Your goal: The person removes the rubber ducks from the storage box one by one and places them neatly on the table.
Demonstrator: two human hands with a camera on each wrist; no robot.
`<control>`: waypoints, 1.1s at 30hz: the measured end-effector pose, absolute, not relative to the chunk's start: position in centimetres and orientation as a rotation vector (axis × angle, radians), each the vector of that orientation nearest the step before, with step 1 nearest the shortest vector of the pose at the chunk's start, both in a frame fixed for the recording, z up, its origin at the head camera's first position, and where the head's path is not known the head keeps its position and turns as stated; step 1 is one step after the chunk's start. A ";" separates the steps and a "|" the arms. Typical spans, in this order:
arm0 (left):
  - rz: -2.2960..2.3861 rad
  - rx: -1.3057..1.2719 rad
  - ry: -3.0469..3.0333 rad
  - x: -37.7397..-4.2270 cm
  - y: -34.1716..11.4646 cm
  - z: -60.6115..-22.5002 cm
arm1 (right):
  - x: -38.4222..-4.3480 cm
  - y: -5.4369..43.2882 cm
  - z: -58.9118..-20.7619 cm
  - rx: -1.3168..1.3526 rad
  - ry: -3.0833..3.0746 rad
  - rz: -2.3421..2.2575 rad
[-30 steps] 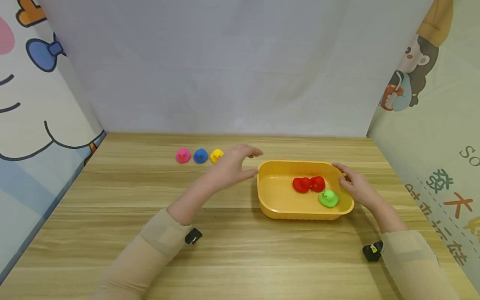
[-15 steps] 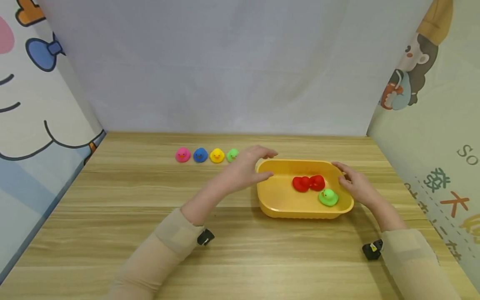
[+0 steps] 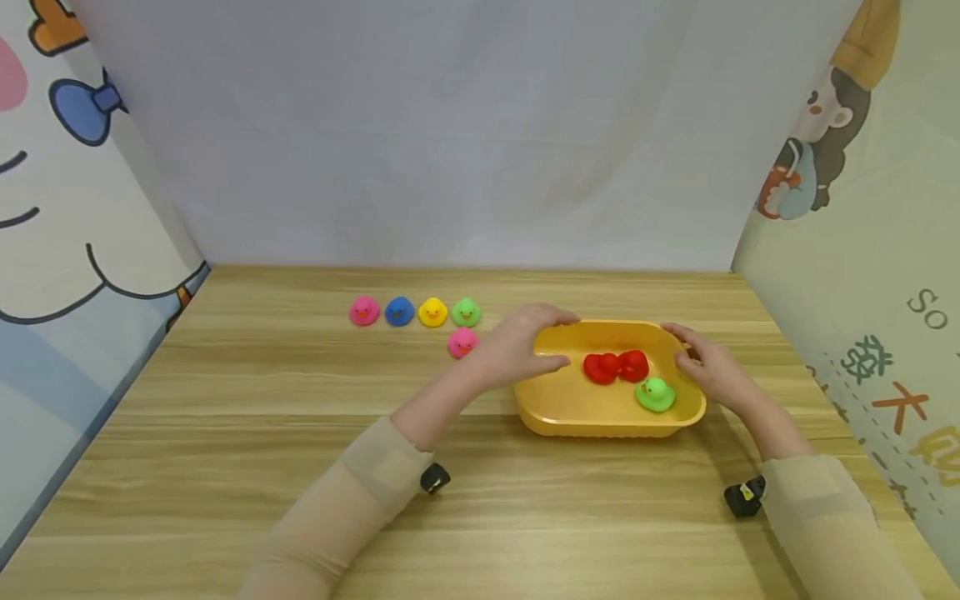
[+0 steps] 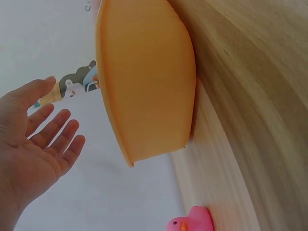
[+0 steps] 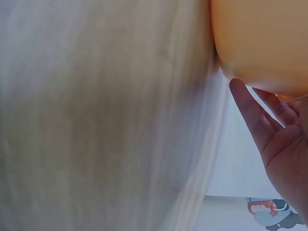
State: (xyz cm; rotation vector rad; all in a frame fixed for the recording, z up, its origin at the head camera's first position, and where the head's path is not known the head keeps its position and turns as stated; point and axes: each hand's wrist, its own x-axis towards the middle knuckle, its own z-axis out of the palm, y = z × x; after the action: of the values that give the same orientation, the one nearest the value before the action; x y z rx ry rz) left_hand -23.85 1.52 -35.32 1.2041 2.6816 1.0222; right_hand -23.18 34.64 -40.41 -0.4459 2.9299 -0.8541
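In the head view, an orange-yellow plastic tub [image 3: 555,408] holds two red rubber ducks [image 3: 601,368] and a green rubber duck [image 3: 656,395]. My left hand [image 3: 517,346] hovers over the tub's left end, holding nothing, thumb and fingers spread apart. From the left wrist, that hand [image 4: 36,149] appears palm up beside the tub's rim [image 4: 115,130]. My right hand [image 3: 712,371] holds the tub's right end by the rim. Fingers [image 5: 252,108] touch the tub's outer wall in the right wrist view.
Pink [image 3: 364,311], blue [image 3: 400,311], yellow [image 3: 432,312] and green [image 3: 466,312] ducks line up at the back of the wooden table [image 3: 225,467]. Another pink duck [image 3: 462,342] sits before the green one, partly beside my left wrist. A pale cloth [image 3: 465,150] hangs behind.
My left hand has moved right, from beside the tub to over its left end. The green duck and second pink duck on the table have come into view. My right hand stays put.
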 end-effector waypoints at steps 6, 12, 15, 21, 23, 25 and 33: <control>1.009 1.196 2.663 -24.4 2.8 -36.4 | -23.2 34.9 -40.4 -0.459 2.895 -0.904; 0.939 1.219 2.637 -25.0 4.3 -37.3 | -23.2 35.1 -40.4 -0.472 2.875 -0.946; 0.924 1.218 2.624 -25.1 5.0 -37.8 | -23.2 35.1 -40.3 -0.482 2.868 -0.964; 0.902 1.218 2.611 -25.5 6.0 -38.9 | -23.4 35.1 -40.4 -0.507 2.849 -0.999; 0.891 1.219 2.609 -25.7 6.3 -39.1 | -23.4 35.2 -40.4 -0.507 2.831 -1.012; 0.896 1.220 2.600 -25.8 6.6 -39.4 | -23.4 35.3 -40.3 -0.497 2.808 -1.036; 0.859 1.217 2.594 -26.2 7.4 -39.9 | -23.3 35.8 -40.8 -0.471 2.737 -1.104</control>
State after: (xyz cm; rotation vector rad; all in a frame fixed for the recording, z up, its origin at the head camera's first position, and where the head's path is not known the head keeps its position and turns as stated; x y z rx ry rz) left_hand -26.25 7.39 -39.91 1.2173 2.5944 0.8592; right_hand -23.29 35.83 -40.76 -0.4709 2.7367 -1.1044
